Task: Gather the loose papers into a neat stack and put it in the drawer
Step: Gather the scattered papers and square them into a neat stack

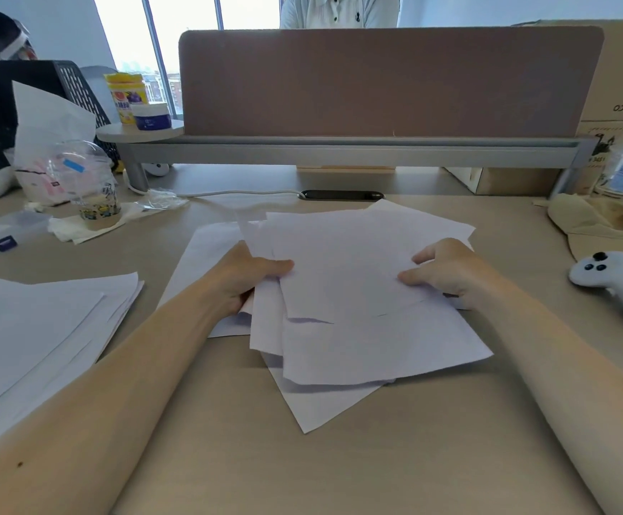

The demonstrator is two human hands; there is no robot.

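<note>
Both hands grip the papers (358, 291) at frame centre: our left hand (250, 280) pinches the left edge, our right hand (447, 273) the right. Sheets lie askew; we judge gathering underway, squaring edges next. Drawer unseen.

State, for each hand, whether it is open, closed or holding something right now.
Left hand: closed, gripping the left edge of the papers.
Right hand: closed, gripping their right edge.
</note>
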